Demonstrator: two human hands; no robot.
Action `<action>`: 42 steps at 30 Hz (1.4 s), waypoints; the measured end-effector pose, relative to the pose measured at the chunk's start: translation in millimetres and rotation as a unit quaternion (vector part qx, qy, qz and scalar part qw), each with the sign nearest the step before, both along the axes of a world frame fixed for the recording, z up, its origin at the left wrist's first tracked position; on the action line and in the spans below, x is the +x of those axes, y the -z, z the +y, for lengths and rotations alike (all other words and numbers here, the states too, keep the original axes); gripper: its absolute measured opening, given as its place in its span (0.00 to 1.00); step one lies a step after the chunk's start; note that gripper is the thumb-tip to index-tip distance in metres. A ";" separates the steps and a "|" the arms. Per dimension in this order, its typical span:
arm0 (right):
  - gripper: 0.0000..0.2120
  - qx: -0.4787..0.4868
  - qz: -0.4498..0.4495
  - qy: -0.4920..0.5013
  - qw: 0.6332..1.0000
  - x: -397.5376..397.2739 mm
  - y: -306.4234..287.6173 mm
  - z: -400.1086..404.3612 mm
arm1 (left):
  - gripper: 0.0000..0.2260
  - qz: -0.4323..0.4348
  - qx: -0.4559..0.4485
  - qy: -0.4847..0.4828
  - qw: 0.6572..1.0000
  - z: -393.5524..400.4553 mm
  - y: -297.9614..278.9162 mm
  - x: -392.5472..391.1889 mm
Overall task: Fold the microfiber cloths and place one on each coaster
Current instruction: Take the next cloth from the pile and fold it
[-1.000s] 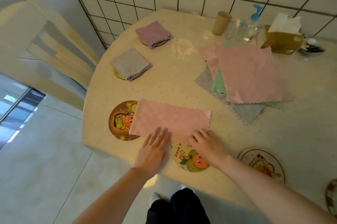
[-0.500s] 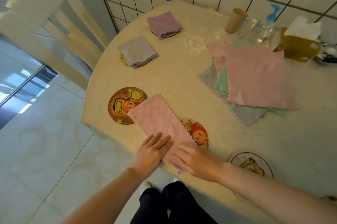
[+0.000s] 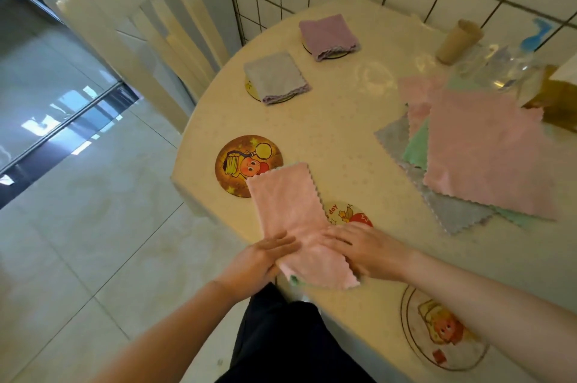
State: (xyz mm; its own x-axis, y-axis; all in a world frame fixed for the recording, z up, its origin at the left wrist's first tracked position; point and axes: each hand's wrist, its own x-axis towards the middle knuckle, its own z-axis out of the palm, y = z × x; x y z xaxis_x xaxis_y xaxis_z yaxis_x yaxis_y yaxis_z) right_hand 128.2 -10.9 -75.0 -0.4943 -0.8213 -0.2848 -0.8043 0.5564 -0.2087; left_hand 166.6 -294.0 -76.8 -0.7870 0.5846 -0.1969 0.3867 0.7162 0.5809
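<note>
Where the table (image 3: 359, 145) curves toward the near edge, a half-folded pink cloth (image 3: 290, 211), long and narrow, far end over the edge of a yellow coaster (image 3: 246, 164), near end hanging past the table edge. Left hand (image 3: 259, 261) at the cloth's left side near that end, fingers straight and flat against it, nothing gripped. Right hand (image 3: 365, 248) on the cloth's right side, fingers extended and pressing down on top, partly covering a second coaster (image 3: 346, 214) with an orange cartoon face. Third coaster (image 3: 443, 332), pale, bare, near the front right edge.

Farther back on the left, a folded grey cloth (image 3: 274, 76) on a coaster showing only at its rim, and beyond it a folded purple cloth (image 3: 327, 33) on another coaster likewise mostly hidden.

On the right, a loose pile (image 3: 480, 151) of unfolded cloths: pink on top, green, grey and another pink beneath, edges fanned out.

Behind the pile, a tan cup (image 3: 459, 41), a clear spray bottle (image 3: 505, 70) with a blue trigger, and a brown box (image 3: 559, 108) cut off at the frame edge. White chair (image 3: 140, 26) to the left of the table, tiled wall behind.
</note>
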 end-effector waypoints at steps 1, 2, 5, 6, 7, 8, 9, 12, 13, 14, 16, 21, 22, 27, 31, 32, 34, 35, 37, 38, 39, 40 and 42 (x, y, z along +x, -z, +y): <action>0.41 -0.013 -0.005 0.010 1.000 -2.8 0.0 -1.0 | 0.20 -0.061 0.023 -0.035 0.997 -1.8 -2.9 -3.8; 0.39 -0.033 -0.009 0.021 0.999 -4.8 -1.2 -3.0 | 0.19 -0.102 0.041 -0.058 0.992 -4.2 -2.4 -7.5; 0.28 -0.113 -0.080 0.112 0.984 -11.9 -4.3 -12.1 | 0.19 -0.185 0.058 -0.137 0.971 -11.2 -4.0 -19.2; 0.22 -0.160 -0.113 0.161 0.967 -16.2 -6.2 -16.8 | 0.25 -0.205 0.072 -0.173 0.961 -11.3 -6.5 -25.5; 0.16 -0.201 -0.157 0.216 0.943 -19.9 -10.3 -22.1 | 0.26 -0.232 0.090 -0.218 0.943 -10.7 -8.4 -31.3; 0.11 -0.229 -0.200 0.276 0.912 -24.4 -17.8 -28.9 | 0.24 -0.255 0.112 -0.259 0.925 -8.6 -14.5 -37.2; 0.07 -0.233 -0.237 0.333 0.883 -25.8 -22.5 -34.5 | 0.22 -0.279 0.132 -0.292 0.906 -6.7 -19.1 -39.5; 0.08 -0.202 -0.279 0.432 0.834 -43.1 -20.4 -52.0 | 0.24 -0.317 0.191 -0.367 0.854 -9.7 -15.5 -54.8; 0.10 -0.202 -0.284 0.452 0.821 -50.7 -15.4 -56.8 | 0.21 -0.326 0.207 -0.391 0.835 -9.6 -13.9 -60.2; 0.12 -0.196 -0.282 0.468 0.814 -59.6 -9.2 -61.2 | 0.19 -0.334 0.220 -0.410 0.820 -9.6 -11.7 -65.8; 0.14 -0.155 -0.265 0.477 0.823 -75.1 -0.1 -68.4 | 0.14 -0.340 0.229 -0.437 0.801 -5.9 -13.3 -73.9; 0.13 -0.083 -0.233 0.492 0.835 -88.8 -0.7 -80.5 | 0.14 -0.340 0.216 -0.480 0.779 -1.0 -10.5 -83.0; 0.14 -0.077 -0.235 0.495 0.833 -89.9 0.4 -81.0 | 0.14 -0.344 0.210 -0.490 0.773 -1.3 -8.9 -84.4; 0.13 -0.055 -0.234 0.509 0.826 -93.9 -0.7 -84.6 | 0.13 -0.355 0.169 -0.528 0.752 -1.5 -3.8 -85.0; 0.12 -0.017 -0.228 0.521 0.822 -97.7 -5.6 -88.9 | 0.11 -0.296 0.074 -0.533 0.789 -5.6 -8.4 -84.6; 0.10 0.002 -0.214 0.522 0.826 -98.3 -7.4 -89.9 | 0.10 -0.271 0.040 -0.527 0.805 -7.7 -9.9 -84.1; 0.07 0.023 -0.168 0.525 0.834 -101.1 -11.1 -92.7 | 0.09 -0.236 0.002 -0.521 0.820 -11.9 -12.8 -82.9; 0.08 0.015 -0.154 0.531 0.833 -102.8 -12.1 -94.8 | 0.08 -0.230 -0.006 -0.519 0.823 -12.8 -13.0 -81.9; 0.13 -0.023 -0.171 0.553 0.815 -107.3 -12.7 -98.8 | 0.07 -0.235 -0.007 -0.517 0.823 -12.5 -13.1 -81.6; 0.14 -0.042 -0.191 0.570 0.798 -109.7 -13.9 -101.5 | 0.07 -0.243 -0.008 -0.517 0.821 -11.8 -13.0 -82.0; 0.13 -0.055 -0.209 0.587 0.780 -112.2 -15.5 -103.9 | 0.08 -0.255 -0.008 -0.519 0.816 -11.2 -13.0 -82.5; 0.13 -0.059 -0.222 0.599 0.767 -114.8 -17.0 -104.9 | 0.10 -0.272 -0.006 -0.522 0.808 -10.6 -12.9 -83.7; 0.11 -0.065 -0.243 0.609 0.752 -117.9 -15.6 -105.5 | 0.14 -0.313 0.001 -0.529 0.789 -10.4 -12.6 -85.6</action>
